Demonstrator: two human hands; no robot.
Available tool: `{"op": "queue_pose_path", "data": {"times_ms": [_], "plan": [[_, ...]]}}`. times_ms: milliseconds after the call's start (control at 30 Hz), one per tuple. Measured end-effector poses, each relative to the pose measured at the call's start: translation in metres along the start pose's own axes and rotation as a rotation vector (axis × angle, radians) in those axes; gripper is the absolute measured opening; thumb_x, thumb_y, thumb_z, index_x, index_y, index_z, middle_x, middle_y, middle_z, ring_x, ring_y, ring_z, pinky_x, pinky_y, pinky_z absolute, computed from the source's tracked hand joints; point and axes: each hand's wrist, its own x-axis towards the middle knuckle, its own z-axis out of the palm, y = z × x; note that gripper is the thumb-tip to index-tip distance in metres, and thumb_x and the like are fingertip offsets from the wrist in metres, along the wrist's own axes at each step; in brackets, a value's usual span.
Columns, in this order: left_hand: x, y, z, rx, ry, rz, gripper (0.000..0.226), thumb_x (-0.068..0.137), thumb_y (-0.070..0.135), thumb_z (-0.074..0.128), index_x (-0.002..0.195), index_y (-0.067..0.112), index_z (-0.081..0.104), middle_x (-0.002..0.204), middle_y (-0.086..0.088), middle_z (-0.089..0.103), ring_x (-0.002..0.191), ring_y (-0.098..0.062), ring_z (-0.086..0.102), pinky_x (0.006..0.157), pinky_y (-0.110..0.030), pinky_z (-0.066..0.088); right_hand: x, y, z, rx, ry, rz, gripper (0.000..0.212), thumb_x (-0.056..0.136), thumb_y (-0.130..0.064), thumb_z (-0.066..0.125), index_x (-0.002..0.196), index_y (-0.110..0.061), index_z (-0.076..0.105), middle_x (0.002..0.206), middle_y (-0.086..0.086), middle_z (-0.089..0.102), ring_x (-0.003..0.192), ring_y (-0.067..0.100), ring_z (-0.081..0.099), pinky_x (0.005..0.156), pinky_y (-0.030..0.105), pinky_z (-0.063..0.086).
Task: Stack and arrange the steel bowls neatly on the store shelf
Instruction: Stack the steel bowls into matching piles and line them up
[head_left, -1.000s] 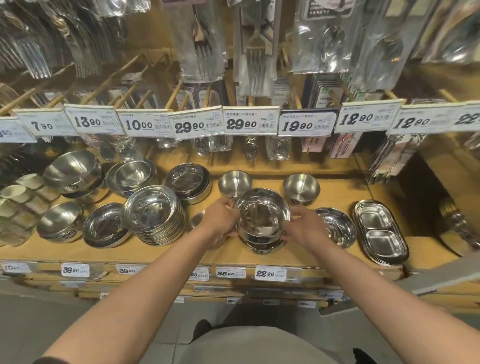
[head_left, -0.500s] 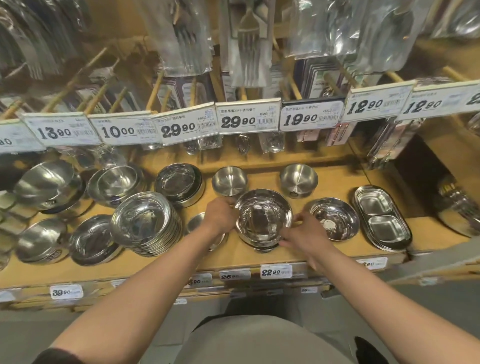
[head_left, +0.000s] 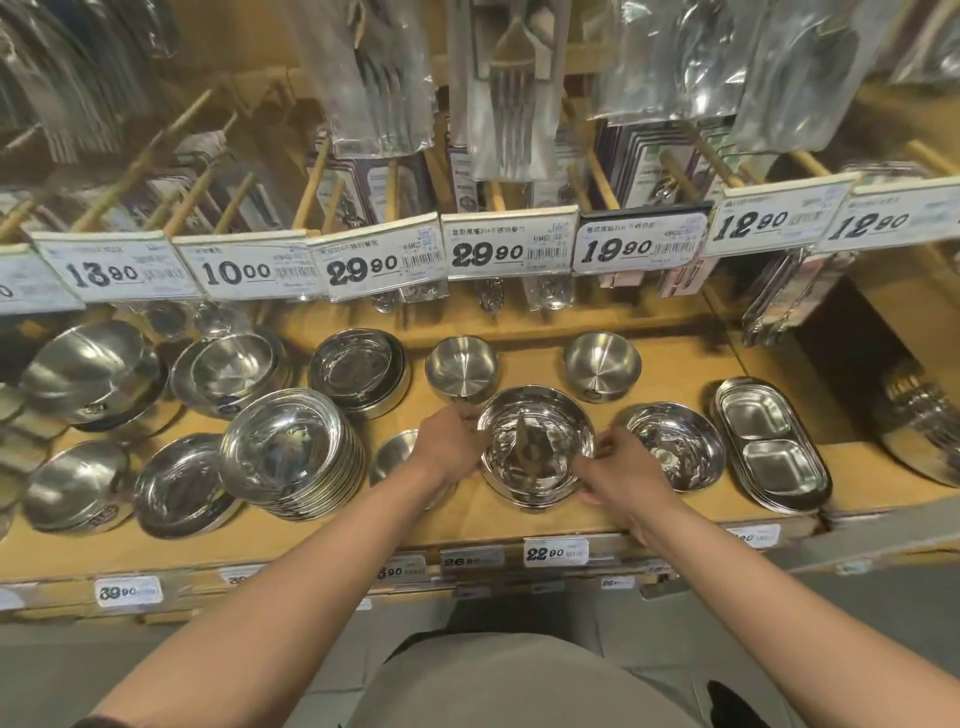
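A short stack of shiny steel bowls (head_left: 535, 447) stands on the wooden shelf (head_left: 519, 519) near its front edge. My left hand (head_left: 447, 444) holds the stack's left rim, and my right hand (head_left: 618, 467) grips its right side with curled fingers. A small bowl (head_left: 392, 457) lies partly hidden under my left wrist. Behind the stack stand two small bowls, one on the left (head_left: 461, 368) and one on the right (head_left: 601, 365). A shallow bowl (head_left: 675, 444) sits just right of the stack.
A tall tilted stack of dishes (head_left: 293, 460) and more bowls (head_left: 228, 369) fill the shelf's left half. Two-compartment steel trays (head_left: 771, 447) lie at the right. Price tags (head_left: 511, 249) and bagged cutlery (head_left: 514, 88) hang overhead.
The stack of bowls has come down to rest on the shelf between both hands. My view has shifted slightly left and closer.
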Motion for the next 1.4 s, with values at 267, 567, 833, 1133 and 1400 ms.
{"op": "queue_pose_path", "data": {"times_ms": [267, 567, 833, 1133, 1400], "plan": [[-0.01, 0.008, 0.005, -0.054, 0.082, -0.03, 0.035, 0.097, 0.017, 0.066, 0.13, 0.006, 0.064, 0.113, -0.015, 0.071, 0.059, -0.012, 0.068, 0.046, -0.016, 0.053, 0.003, -0.002, -0.006, -0.142, 0.023, -0.093, 0.025, 0.085, -0.012, 0.073, 0.101, -0.017, 0.055, 0.094, 0.002, 0.066, 0.078, 0.018, 0.069, 0.064, 0.036, 0.06], [-0.026, 0.012, 0.013, -0.045, 0.154, -0.065, 0.022, 0.097, 0.016, 0.065, 0.116, 0.007, 0.07, 0.094, -0.01, 0.075, 0.058, -0.018, 0.069, 0.071, -0.037, 0.064, 0.011, -0.003, -0.014, -0.24, -0.007, -0.152, 0.041, 0.086, -0.019, 0.074, 0.123, -0.013, 0.059, 0.1, -0.005, 0.06, 0.078, 0.005, 0.056, 0.053, 0.016, 0.038], [-0.042, 0.019, 0.009, -0.02, 0.224, -0.038, 0.036, 0.1, 0.026, 0.059, 0.131, 0.007, 0.063, 0.101, -0.001, 0.074, 0.086, -0.015, 0.069, 0.083, -0.033, 0.058, 0.013, -0.006, -0.032, -0.182, -0.126, -0.16, 0.028, 0.09, -0.029, 0.068, 0.113, -0.016, 0.061, 0.104, 0.0, 0.069, 0.093, 0.017, 0.067, 0.072, 0.031, 0.055], [-0.049, 0.017, -0.032, -0.159, 0.355, -0.085, 0.017, 0.101, 0.024, 0.059, 0.114, 0.019, 0.068, 0.094, -0.003, 0.074, 0.09, -0.024, 0.072, 0.091, -0.049, 0.058, 0.079, -0.044, -0.094, -0.148, 0.055, -0.219, 0.033, 0.091, -0.031, 0.069, 0.119, -0.015, 0.061, 0.111, 0.003, 0.069, 0.09, 0.021, 0.06, 0.071, 0.031, 0.046], [-0.018, 0.003, -0.031, -0.299, 0.287, -0.177, 0.011, 0.1, 0.007, 0.056, 0.107, 0.009, 0.063, 0.087, -0.009, 0.069, 0.075, -0.024, 0.063, 0.083, -0.047, 0.058, 0.125, -0.05, -0.082, -0.471, -0.007, -0.104, 0.02, 0.092, -0.019, 0.062, 0.108, -0.008, 0.061, 0.115, 0.021, 0.069, 0.09, 0.03, 0.058, 0.075, 0.03, 0.04]]}}
